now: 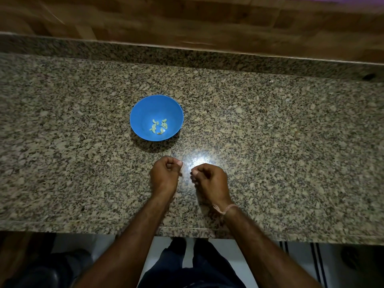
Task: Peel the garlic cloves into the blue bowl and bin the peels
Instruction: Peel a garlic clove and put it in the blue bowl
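Note:
A blue bowl [143, 113] stands on the speckled granite counter [270, 132], with several pale peeled garlic cloves [159, 126] lying in its bottom. My left hand [165, 175] hovers just in front of the bowl, fingers curled into a loose fist. My right hand [209, 181] is beside it, a small gap apart, also curled with the fingertips pinched together. Whether either fist holds a clove or peel is hidden by the fingers. No unpeeled garlic or loose peel shows on the counter.
A granite upstand and a wood-patterned wall [187, 19] run along the back. The counter's front edge [187, 231] is near my body, with white floor below. A dark rounded object [52, 273] sits on the floor at lower left. A thread band circles my right wrist.

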`<action>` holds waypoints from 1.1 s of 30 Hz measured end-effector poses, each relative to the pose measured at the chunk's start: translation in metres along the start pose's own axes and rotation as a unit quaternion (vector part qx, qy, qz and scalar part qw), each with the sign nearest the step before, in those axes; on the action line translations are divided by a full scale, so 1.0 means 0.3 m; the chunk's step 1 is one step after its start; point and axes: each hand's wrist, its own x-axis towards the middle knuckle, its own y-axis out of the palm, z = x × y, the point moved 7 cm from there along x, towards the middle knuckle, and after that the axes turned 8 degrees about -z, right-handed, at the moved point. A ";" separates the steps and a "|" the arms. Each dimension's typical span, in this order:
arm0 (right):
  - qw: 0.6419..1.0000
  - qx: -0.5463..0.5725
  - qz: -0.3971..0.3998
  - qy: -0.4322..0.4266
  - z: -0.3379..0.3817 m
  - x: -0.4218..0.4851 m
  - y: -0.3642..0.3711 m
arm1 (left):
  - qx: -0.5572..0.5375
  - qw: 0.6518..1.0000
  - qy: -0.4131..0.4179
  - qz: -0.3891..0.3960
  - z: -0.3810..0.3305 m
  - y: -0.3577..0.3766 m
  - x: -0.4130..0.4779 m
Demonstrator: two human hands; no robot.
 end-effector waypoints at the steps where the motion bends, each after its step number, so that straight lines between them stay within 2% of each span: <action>1: 1.000 -0.018 0.003 -0.009 -0.009 0.005 -0.015 | 0.015 1.000 0.007 -0.012 -0.008 -0.002 0.008; 8: 0.998 -0.065 0.005 -0.020 -0.049 -0.006 -0.087 | 0.012 0.999 0.004 -0.052 -0.004 0.006 0.011; 15: 0.986 -0.117 0.039 -0.110 -0.039 -0.030 -0.082 | -0.014 0.996 -0.001 -0.085 0.015 -0.010 -0.077; 19: 0.968 -0.166 0.053 -0.184 -0.017 -0.040 -0.085 | -0.024 0.996 0.004 -0.089 0.016 -0.014 -0.115; 23: 0.928 -0.246 0.083 -0.266 0.014 -0.056 -0.077 | 0.004 0.995 0.038 -0.094 0.023 -0.023 -0.159; 30: 0.870 -0.335 0.095 -0.349 0.033 -0.080 -0.036 | 0.070 0.993 0.074 -0.059 0.095 -0.003 -0.294; 32: 0.867 -0.342 0.091 -0.351 0.035 -0.082 -0.031 | 0.065 0.995 0.061 -0.050 0.094 0.012 -0.300; 33: 0.883 -0.320 0.090 -0.331 0.036 -0.071 -0.035 | 0.059 0.996 0.053 -0.046 0.090 0.020 -0.298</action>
